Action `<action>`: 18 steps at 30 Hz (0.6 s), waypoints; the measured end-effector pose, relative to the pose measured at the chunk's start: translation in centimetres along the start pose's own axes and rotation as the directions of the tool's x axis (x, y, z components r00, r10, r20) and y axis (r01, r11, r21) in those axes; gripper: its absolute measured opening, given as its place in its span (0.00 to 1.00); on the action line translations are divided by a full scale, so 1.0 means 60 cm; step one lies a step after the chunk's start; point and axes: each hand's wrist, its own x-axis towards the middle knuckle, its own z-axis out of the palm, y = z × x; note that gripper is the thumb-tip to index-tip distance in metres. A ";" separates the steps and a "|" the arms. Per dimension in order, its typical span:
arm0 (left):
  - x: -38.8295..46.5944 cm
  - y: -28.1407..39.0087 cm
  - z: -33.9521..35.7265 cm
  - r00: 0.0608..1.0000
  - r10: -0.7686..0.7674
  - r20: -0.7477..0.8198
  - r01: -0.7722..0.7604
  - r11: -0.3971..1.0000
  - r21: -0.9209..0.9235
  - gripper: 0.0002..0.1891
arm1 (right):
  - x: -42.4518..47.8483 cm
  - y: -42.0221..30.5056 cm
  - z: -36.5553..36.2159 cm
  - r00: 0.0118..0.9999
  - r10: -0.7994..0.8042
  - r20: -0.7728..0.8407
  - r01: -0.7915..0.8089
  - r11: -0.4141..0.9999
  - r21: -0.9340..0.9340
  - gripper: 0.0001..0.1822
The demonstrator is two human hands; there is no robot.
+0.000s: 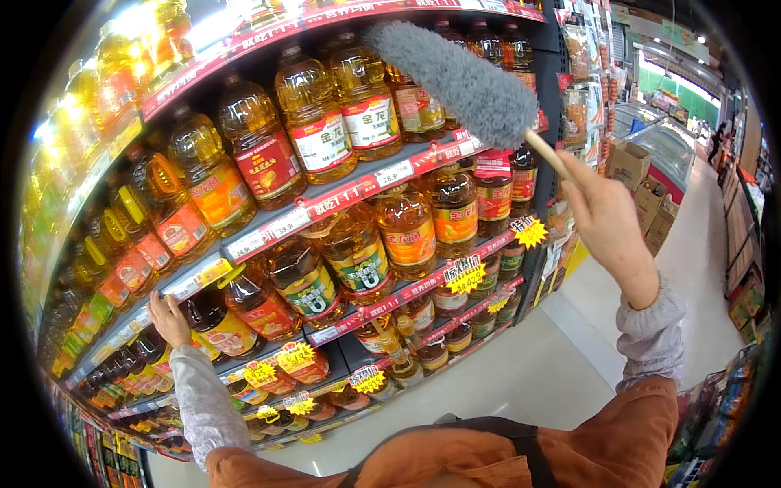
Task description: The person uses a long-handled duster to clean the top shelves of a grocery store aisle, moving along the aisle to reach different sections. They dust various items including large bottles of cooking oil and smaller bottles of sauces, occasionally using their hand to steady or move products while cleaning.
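A grey fluffy duster (pixel 457 82) with a pale wooden handle (pixel 545 151) is gripped in my right hand (pixel 610 222). Its head slants up and left across the upper right bottles, hiding parts of them. My left hand (pixel 169 318) rests against the shelf's price-tag edge (pixel 204 276) on the left, fingers spread and holding nothing. Around it stand plastic bottles of cooking oil, among them an orange-labelled bottle (pixel 210 177) above and a dark bottle with a yellow label (pixel 223 326) to the right. Two white-labelled oil bottles (pixel 323 137) stand left of the duster.
Tiered shelves carry rows of oil bottles, with yellow starburst price signs (pixel 467 274) jutting from the edges. Hanging packaged goods (pixel 576 79) line the shelf's right end. Beyond are cardboard boxes (pixel 628 161), a chest freezer (pixel 662 149) and an aisle floor (pixel 701 244). Someone stands far off (pixel 717 143).
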 end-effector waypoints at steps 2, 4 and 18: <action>0.005 -0.001 -0.003 1.000 0.008 0.016 -0.007 1.000 -0.014 0.23 | -0.017 -0.002 0.000 0.998 0.026 0.059 -0.025 1.000 -0.012 0.19; -0.004 -0.008 -0.011 1.000 -0.002 0.017 0.002 1.000 -0.012 0.24 | -0.049 -0.001 -0.026 0.998 0.036 0.060 -0.040 0.997 0.068 0.19; -0.002 0.008 -0.019 0.999 0.025 0.023 -0.024 0.999 -0.043 0.24 | -0.033 -0.064 -0.002 0.995 -0.043 0.089 0.020 0.969 0.247 0.19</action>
